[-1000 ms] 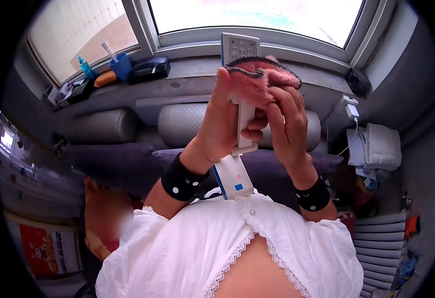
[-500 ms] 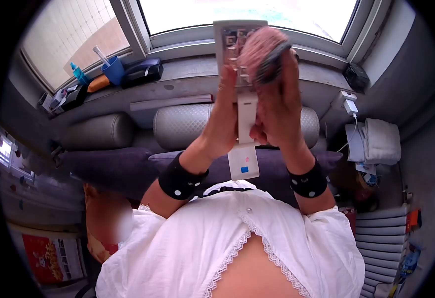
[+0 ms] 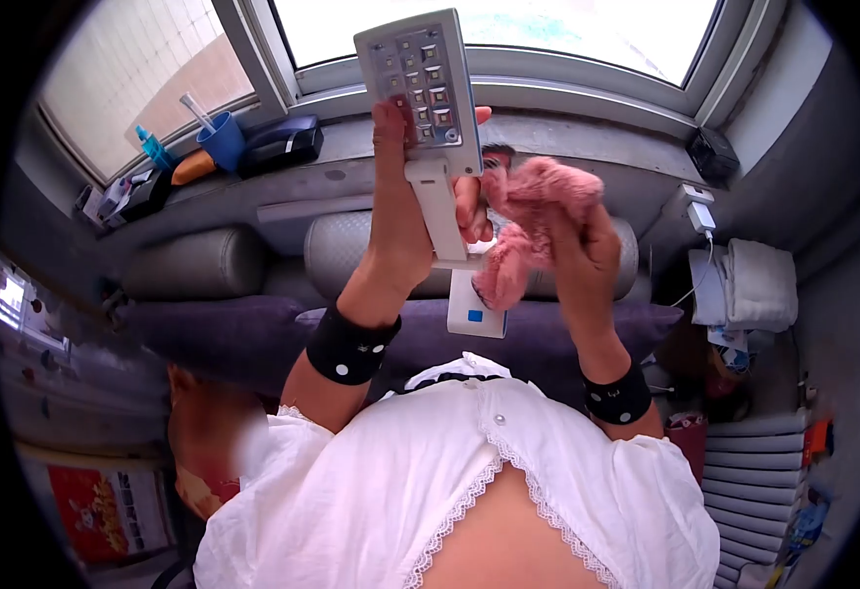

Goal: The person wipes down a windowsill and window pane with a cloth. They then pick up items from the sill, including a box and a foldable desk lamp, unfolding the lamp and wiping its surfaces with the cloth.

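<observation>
The window (image 3: 508, 44) spans the top, above a sill (image 3: 351, 147). Below the sill lie grey bolsters (image 3: 194, 265), and nearer the person are purple cushions (image 3: 390, 339).

The lamp (image 3: 418, 83) is held up in front of the sill and bolsters, its LED panel uppermost and tilted, its slim arm running down to a white base with a blue square.

The left hand (image 3: 400, 216) is partly closed around the lamp: the thumb lies over the panel's left edge, and fingertips show past the right side of the panel and arm. The right hand (image 3: 587, 255), just right of the lamp, is partly closed, pinching the bunched cloth (image 3: 538, 196) between thumb and fingers. The cloth's lower fold hangs over part of the base in view; whether it touches the base, I cannot tell.

A folded towel (image 3: 760, 285) lies at the far right. Each wrist wears a black band (image 3: 354, 344). On the sill, at the left, stands a blue cup (image 3: 222, 142) beside a black case (image 3: 281, 145). A white plug (image 3: 700, 214) sits on the wall at the right.
</observation>
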Motion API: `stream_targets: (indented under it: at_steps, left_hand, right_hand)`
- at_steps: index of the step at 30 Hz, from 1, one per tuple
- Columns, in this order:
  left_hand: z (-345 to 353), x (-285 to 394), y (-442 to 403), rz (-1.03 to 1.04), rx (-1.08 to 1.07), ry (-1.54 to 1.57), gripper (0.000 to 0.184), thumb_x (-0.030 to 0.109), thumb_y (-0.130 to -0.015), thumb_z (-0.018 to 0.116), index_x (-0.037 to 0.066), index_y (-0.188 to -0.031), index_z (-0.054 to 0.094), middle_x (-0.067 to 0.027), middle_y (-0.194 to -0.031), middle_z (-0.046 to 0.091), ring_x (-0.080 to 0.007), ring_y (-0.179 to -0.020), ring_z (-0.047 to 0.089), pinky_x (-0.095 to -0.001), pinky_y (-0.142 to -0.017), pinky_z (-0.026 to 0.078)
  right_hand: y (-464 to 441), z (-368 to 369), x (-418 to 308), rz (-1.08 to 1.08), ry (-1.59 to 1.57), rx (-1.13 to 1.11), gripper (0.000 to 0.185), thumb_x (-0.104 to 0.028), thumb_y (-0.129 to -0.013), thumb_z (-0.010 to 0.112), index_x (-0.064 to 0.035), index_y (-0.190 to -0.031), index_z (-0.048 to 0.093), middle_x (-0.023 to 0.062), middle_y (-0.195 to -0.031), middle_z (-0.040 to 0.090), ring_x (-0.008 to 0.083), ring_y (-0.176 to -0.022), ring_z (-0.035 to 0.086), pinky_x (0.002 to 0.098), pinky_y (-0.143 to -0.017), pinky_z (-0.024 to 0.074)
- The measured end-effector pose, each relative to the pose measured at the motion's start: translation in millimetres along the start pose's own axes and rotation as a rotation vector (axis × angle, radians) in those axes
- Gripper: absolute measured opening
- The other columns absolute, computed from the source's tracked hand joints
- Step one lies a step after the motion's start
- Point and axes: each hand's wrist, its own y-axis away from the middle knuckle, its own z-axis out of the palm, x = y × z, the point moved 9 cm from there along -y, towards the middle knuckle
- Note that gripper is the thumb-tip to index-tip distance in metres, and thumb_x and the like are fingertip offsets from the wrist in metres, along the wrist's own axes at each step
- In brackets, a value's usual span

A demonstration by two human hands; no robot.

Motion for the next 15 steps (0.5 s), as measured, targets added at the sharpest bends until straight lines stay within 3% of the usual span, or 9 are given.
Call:
stream_targets:
  at_steps: [2, 4, 6, 8, 9, 12, 15]
  left_hand:
    - [-0.9, -7.7, -4.0, -0.023, -0.052, 0.058, 0.096, 0.080, -0.076, 0.023, 0.001, -0.127, 0.042, -0.0036, -0.052, 0.051, -0.0110, -0.043, 0.051, -0.0248, -0.046, 0.047]
    - [2.2, -15.9, -4.7, -0.058, -0.110, 0.114, 0.097, 0.080, -0.076, 0.024, -0.001, -0.127, 0.042, -0.0045, -0.056, 0.054, -0.0119, -0.048, 0.054, -0.0262, -0.052, 0.049]
    - [-3.1, -6.0, -3.3, 0.066, 0.172, -0.095, 0.090, 0.074, -0.082, 0.024, -0.003, -0.123, 0.046, -0.0065, -0.084, 0.060, -0.0133, -0.075, 0.060, -0.0264, -0.066, 0.051]
    - [-2.4, -1.4, -1.9, 0.121, 0.237, 0.077, 0.086, 0.071, -0.084, 0.024, -0.003, -0.120, 0.048, -0.0068, -0.095, 0.060, -0.0135, -0.086, 0.060, -0.0263, -0.071, 0.051]
    - [-7.8, -3.6, -2.7, 0.149, 0.259, 0.005, 0.086, 0.071, -0.084, 0.024, -0.005, -0.117, 0.050, -0.0072, -0.089, 0.061, -0.0125, -0.078, 0.060, -0.0256, -0.067, 0.051]
    - [-9.7, 1.1, 1.2, 0.129, 0.228, -0.010, 0.087, 0.071, -0.084, 0.024, -0.005, -0.118, 0.049, -0.0082, -0.081, 0.061, -0.0119, -0.072, 0.060, -0.0249, -0.064, 0.051]
    - [-15.3, -8.2, -2.7, 0.050, 0.111, -0.151, 0.090, 0.074, -0.081, 0.027, -0.005, -0.119, 0.049, -0.0086, -0.073, 0.060, -0.0125, -0.065, 0.059, -0.0246, -0.061, 0.050]
  right_hand:
    - [0.8, -14.1, -15.9, -0.014, -0.124, 0.116, 0.018, -0.010, -0.088, 0.054, -0.0021, -0.104, 0.055, 0.0028, -0.090, 0.059, 0.0050, -0.079, 0.054, 0.0197, -0.067, 0.0443]
    - [-0.4, 7.9, -33.1, -0.092, -0.096, 0.031, 0.022, -0.008, -0.086, 0.054, -0.0027, -0.107, 0.055, 0.0095, -0.100, 0.057, 0.0184, -0.087, 0.056, 0.0292, -0.075, 0.0449]
    - [-3.7, 37.5, -50.7, -0.336, 0.243, -0.093, 0.025, -0.008, -0.083, 0.057, -0.0024, -0.108, 0.055, 0.0134, -0.104, 0.056, 0.0271, -0.092, 0.056, 0.0354, -0.080, 0.0438]
    - [-0.1, 37.4, -46.0, -0.458, 0.278, -0.089, 0.027, -0.008, -0.079, 0.059, -0.0017, -0.106, 0.056, 0.0161, -0.107, 0.054, 0.0332, -0.096, 0.052, 0.0395, -0.083, 0.0414]
    - [3.9, 38.0, -42.6, -0.523, 0.292, -0.091, 0.029, -0.008, -0.077, 0.060, -0.0014, -0.105, 0.057, 0.0174, -0.108, 0.053, 0.0363, -0.098, 0.050, 0.0415, -0.085, 0.0402]
    - [19.1, 31.4, -24.6, -0.463, 0.366, -0.132, 0.028, -0.008, -0.073, 0.063, -0.0005, -0.101, 0.058, 0.0169, -0.106, 0.054, 0.0343, -0.095, 0.053, 0.0404, -0.082, 0.0420]
    - [20.8, 14.5, 1.5, -0.109, 0.116, -0.072, 0.024, -0.008, -0.078, 0.060, 0.0000, -0.101, 0.059, 0.0166, -0.105, 0.055, 0.0325, -0.094, 0.055, 0.0393, -0.082, 0.0433]
